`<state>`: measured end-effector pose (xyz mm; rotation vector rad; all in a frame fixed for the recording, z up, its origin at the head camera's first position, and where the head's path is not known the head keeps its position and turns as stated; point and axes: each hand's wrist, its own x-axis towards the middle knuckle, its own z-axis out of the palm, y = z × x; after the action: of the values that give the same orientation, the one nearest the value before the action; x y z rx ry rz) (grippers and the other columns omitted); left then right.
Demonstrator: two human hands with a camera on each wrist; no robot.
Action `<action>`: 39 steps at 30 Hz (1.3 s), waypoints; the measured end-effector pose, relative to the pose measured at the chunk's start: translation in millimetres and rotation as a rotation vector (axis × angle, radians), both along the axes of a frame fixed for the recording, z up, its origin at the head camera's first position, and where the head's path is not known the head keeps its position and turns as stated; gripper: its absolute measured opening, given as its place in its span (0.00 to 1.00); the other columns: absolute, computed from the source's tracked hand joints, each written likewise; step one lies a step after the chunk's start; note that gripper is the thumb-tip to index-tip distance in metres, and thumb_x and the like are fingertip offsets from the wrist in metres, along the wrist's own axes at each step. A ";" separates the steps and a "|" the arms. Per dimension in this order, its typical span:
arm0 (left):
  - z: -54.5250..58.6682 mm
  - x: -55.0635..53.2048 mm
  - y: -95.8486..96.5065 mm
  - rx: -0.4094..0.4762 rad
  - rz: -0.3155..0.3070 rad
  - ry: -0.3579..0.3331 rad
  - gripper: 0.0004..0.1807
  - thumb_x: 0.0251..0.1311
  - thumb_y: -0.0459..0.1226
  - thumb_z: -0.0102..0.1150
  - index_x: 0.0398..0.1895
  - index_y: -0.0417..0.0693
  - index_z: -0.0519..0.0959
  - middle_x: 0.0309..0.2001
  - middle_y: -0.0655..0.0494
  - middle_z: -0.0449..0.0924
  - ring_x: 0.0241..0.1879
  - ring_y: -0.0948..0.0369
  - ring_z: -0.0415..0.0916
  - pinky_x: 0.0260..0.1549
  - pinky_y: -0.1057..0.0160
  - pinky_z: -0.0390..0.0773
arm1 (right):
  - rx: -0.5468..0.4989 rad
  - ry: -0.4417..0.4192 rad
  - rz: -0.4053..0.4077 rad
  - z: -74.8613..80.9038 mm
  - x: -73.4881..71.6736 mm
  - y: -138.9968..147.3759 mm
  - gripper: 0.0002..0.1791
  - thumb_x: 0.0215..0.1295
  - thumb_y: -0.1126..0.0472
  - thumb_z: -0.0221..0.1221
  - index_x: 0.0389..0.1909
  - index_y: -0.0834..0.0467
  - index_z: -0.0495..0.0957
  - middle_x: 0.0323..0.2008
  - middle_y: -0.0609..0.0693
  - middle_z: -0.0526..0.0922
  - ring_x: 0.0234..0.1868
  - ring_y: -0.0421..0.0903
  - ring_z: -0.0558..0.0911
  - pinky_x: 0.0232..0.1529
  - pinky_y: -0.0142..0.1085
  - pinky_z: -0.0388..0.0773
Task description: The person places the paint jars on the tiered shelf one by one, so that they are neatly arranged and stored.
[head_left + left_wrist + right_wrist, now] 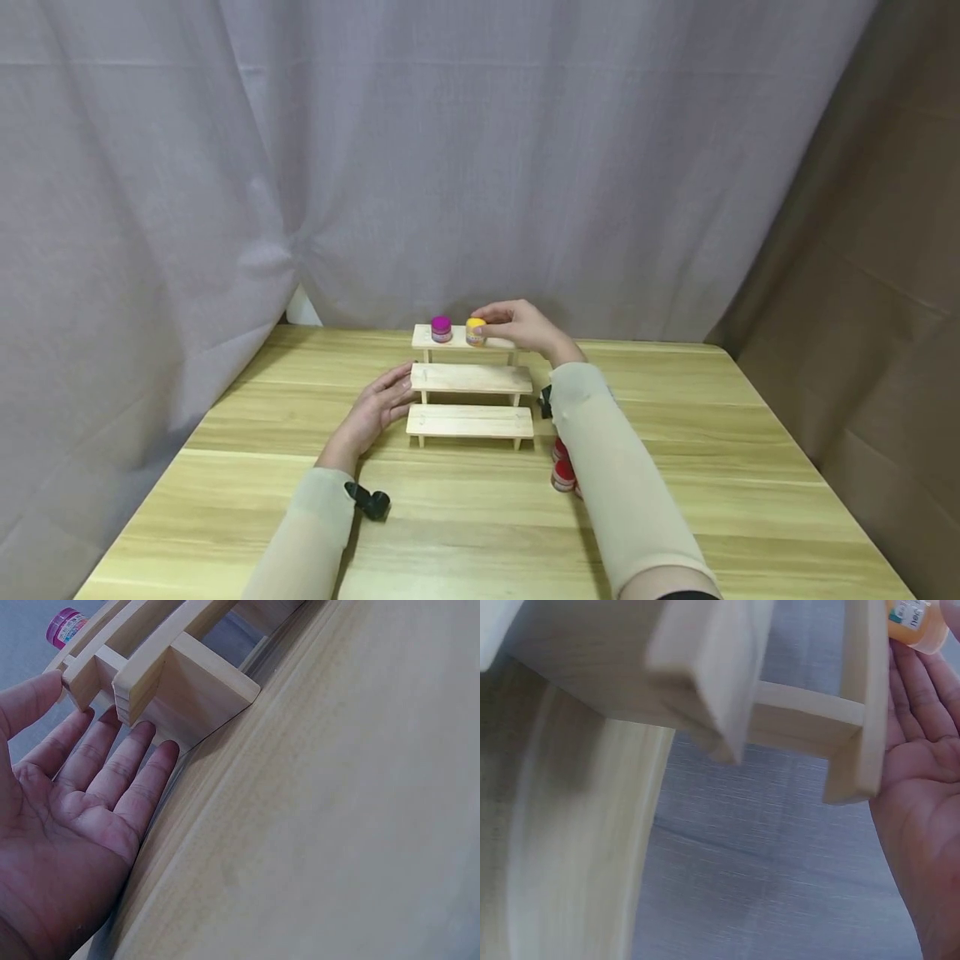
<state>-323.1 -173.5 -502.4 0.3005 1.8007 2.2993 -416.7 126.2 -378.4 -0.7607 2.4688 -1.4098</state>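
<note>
A small wooden three-step stand (471, 379) is on the table. On its top step sits a small jar with a magenta lid (441, 328). To the right of that jar, my right hand (527, 326) pinches a yellow jar (475, 332) between thumb and fingers, right at the top step. In the right wrist view only part of the yellow jar (911, 622) shows, at the upper corner. My left hand (377, 403) is at the stand's left side, fingers extended; in the left wrist view its fingertips meet the ends of the steps.
Several red jars (562, 475) stand on the table (465, 533) right of the stand, partly hidden by my right sleeve (622, 467). A grey curtain (525, 167) hangs behind the table's back edge. Brown cloth (862, 333) hangs at the right.
</note>
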 end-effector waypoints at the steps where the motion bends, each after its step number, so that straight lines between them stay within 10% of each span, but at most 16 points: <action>1: 0.2 -0.2 -0.3 0.000 0.000 0.002 0.32 0.75 0.41 0.51 0.78 0.45 0.57 0.74 0.39 0.61 0.67 0.45 0.67 0.65 0.51 0.72 | -0.019 -0.008 -0.001 -0.9 -0.1 -0.3 0.21 0.63 0.49 0.69 0.55 0.50 0.83 0.48 0.46 0.87 0.53 0.47 0.82 0.62 0.48 0.76; 39: 1.4 -1.5 0.1 0.014 0.003 0.000 0.32 0.75 0.41 0.52 0.78 0.44 0.58 0.73 0.38 0.62 0.67 0.43 0.67 0.66 0.50 0.72 | -0.126 0.023 -0.020 -16.3 1.7 -3.9 0.22 0.64 0.48 0.68 0.58 0.49 0.81 0.51 0.47 0.85 0.53 0.47 0.82 0.61 0.47 0.76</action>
<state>-324.6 -173.4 -501.0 0.3003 1.7879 2.3148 -415.0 122.4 -394.7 -0.7835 2.4292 -1.5853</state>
